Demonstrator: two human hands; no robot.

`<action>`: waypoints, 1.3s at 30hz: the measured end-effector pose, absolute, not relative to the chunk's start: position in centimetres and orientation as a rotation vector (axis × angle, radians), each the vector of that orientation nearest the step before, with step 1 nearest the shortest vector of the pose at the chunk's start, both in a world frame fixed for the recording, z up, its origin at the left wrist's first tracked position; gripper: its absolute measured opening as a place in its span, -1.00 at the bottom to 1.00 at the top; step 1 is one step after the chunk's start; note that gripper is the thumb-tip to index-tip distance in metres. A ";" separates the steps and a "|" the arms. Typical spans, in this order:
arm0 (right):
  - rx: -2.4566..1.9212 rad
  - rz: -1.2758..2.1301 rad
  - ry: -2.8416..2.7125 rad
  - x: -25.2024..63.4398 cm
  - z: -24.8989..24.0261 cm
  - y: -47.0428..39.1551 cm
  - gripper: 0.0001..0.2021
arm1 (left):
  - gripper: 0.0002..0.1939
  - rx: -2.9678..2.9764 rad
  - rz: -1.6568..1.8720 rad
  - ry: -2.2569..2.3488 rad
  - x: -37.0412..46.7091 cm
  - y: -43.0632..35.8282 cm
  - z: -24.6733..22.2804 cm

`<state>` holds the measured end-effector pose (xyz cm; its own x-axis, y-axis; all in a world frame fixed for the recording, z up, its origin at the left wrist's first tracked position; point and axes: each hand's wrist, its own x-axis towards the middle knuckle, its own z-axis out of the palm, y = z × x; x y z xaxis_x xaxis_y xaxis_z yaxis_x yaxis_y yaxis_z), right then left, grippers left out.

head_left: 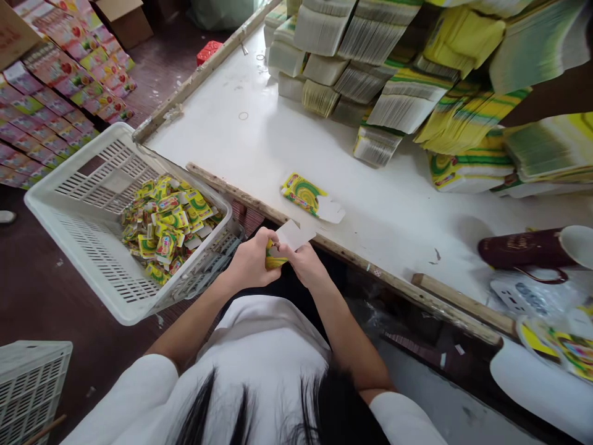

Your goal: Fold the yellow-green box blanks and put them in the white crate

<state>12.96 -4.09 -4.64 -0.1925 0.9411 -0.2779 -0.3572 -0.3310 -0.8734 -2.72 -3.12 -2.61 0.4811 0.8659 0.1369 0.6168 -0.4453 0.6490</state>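
Just in front of my body, over the table's near edge, both my hands grip one small yellow carton (275, 262) with a white flap (293, 233) sticking out on its far side. My left hand (252, 259) wraps the carton from the left. The thumb and fingers of my right hand (303, 262) press at its flap end. On the white tabletop beyond lies another yellow and green carton (303, 194), flat, its white flap pointing right. To my left, a white plastic basket (78, 204) holds a heap of small yellow cartons (169, 225).
Bundles of flat cartons (403, 99) are stacked along the table's far side. A dark mug (519, 250) lies on its side at the right. Wooden strips (222, 179) edge the table (208, 117). Pink boxes (60, 74) stand at far left, above another basket (32, 383).
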 end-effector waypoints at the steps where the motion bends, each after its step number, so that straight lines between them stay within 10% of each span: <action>1: -1.042 1.665 -0.894 12.9 -4.6 -4.3 -0.39 | -0.49 2.196 0.586 1.225 -2.7 -3.0 -2.7; 8: -1.239 1.241 -1.300 13.2 -3.9 -5.6 -0.42 | -0.24 2.209 0.615 1.211 -2.5 -3.1 -3.6; 14: -1.218 0.944 -1.578 14.1 -5.1 -5.4 -0.32 | -0.47 2.234 0.691 1.379 -3.9 -3.2 -2.5; 29: -1.082 0.735 -1.825 15.9 -4.6 -3.7 -0.78 | -0.47 2.256 0.659 1.323 -4.1 -1.5 -1.0; 34: -1.151 0.826 -1.677 14.9 -4.8 -2.6 -0.41 | -0.47 2.171 0.685 1.485 -6.3 -1.2 -1.4; 39: -1.736 0.424 -1.563 17.9 -5.6 2.2 -0.60 | -0.10 1.964 0.884 2.265 -13.1 -0.1 -1.0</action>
<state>17.93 2.17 -5.57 0.2000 0.9518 0.2326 0.7042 0.0254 -0.7096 -13.07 -0.15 -0.99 -0.2101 0.9154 0.3434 0.9060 0.0503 0.4202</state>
